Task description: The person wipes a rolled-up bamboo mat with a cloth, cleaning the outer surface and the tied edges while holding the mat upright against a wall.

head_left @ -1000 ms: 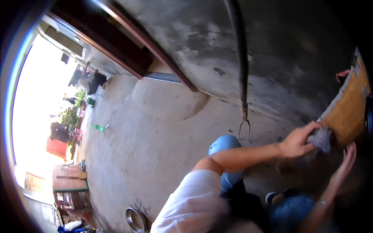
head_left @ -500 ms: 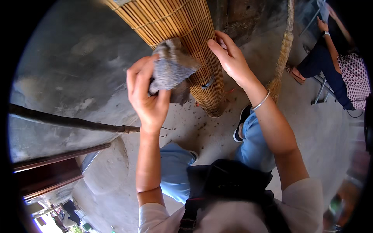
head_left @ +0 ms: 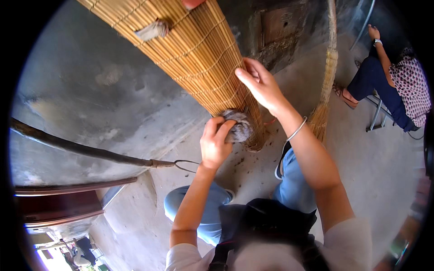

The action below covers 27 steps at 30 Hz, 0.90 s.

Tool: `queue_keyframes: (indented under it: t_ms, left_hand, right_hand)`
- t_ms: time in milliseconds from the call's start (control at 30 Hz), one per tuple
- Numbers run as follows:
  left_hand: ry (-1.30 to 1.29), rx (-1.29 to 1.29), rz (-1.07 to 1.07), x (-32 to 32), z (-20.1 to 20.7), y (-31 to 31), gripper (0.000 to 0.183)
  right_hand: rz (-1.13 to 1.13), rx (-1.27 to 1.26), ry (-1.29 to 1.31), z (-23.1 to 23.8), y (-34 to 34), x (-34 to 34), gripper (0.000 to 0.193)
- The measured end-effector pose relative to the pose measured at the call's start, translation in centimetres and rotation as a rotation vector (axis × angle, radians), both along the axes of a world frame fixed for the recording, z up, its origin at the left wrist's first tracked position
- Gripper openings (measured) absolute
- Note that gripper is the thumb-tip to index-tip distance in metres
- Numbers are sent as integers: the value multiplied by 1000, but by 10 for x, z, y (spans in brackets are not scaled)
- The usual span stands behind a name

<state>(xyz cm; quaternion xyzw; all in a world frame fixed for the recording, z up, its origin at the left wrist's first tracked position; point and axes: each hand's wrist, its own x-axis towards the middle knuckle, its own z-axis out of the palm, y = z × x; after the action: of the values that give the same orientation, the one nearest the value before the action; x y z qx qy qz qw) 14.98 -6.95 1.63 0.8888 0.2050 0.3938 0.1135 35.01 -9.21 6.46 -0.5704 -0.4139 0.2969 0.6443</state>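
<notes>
A tall mat of thin yellow-brown slats (head_left: 190, 56) stands directly in front of my hands, its long axis slanting from the upper left down to the floor (head_left: 357, 149) near the middle of my remote view. My left hand (head_left: 216, 142) is nearer its lower end; my right hand (head_left: 266, 88) is higher, at the mat's right edge. The left fingers are bent around a bunched grey cloth (head_left: 239, 126), gripping it against the lower part of the mat. The right hand is loosely curved, thumb apart from the fingers, its thumb tip at the slats; I cannot tell whether it pinches the edge or merely rests there. A straw broom (head_left: 326, 86) stands to the right, apart from both hands.
</notes>
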Motion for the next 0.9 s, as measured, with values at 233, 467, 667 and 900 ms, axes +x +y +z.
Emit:
queue_keyframes:
  t_ms: [233, 467, 667, 900]
  left_hand:
    - [-285, 368, 170, 29, 146, 12, 51]
    - [82, 426, 237, 63, 75, 8, 34]
    - [344, 22, 80, 36, -1, -33, 42]
    - [-53, 131, 145, 34, 115, -18, 62]
  right_hand:
    - [79, 67, 409, 20, -15, -3, 50]
    - [22, 127, 544, 17, -10, -5, 56]
    - [117, 48, 376, 10, -13, 3, 71]
    - [31, 16, 322, 0, -23, 13, 71]
